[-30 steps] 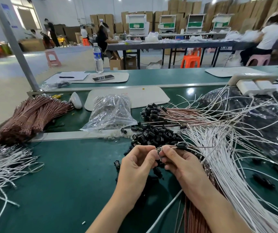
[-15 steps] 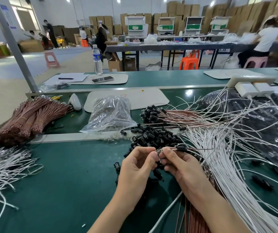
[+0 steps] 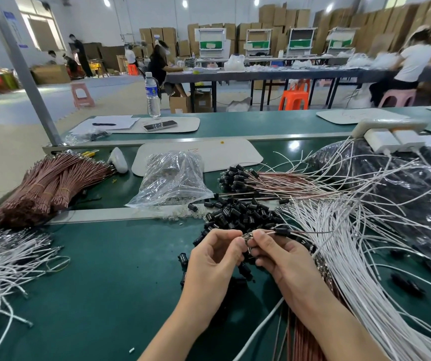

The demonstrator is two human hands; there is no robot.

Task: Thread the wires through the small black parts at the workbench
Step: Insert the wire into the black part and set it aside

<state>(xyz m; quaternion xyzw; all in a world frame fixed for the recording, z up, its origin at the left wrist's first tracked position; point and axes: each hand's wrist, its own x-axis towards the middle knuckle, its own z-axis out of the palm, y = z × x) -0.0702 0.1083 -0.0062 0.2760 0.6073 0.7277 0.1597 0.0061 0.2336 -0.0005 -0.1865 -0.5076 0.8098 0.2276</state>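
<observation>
My left hand (image 3: 213, 259) and my right hand (image 3: 278, 259) meet fingertip to fingertip over the green bench. Both pinch the small metal terminal (image 3: 246, 238) at the end of a brown wire (image 3: 302, 232). A small black part (image 3: 282, 229) sits on that wire just right of my right fingertips. A heap of loose black parts (image 3: 240, 214) lies right behind my hands. White wires (image 3: 344, 246) fan out to the right, and brown wires with black parts on them (image 3: 256, 179) lie further back.
A clear plastic bag (image 3: 171, 179) stands behind the heap. Bundles of brown wires (image 3: 47, 183) and white wires (image 3: 3, 259) lie at the left. A large bag of black parts (image 3: 404, 183) fills the right. A metal rail (image 3: 99, 214) crosses the bench.
My hands stay together at the same spot, pinching the wire end. Only my head has shifted slightly.
</observation>
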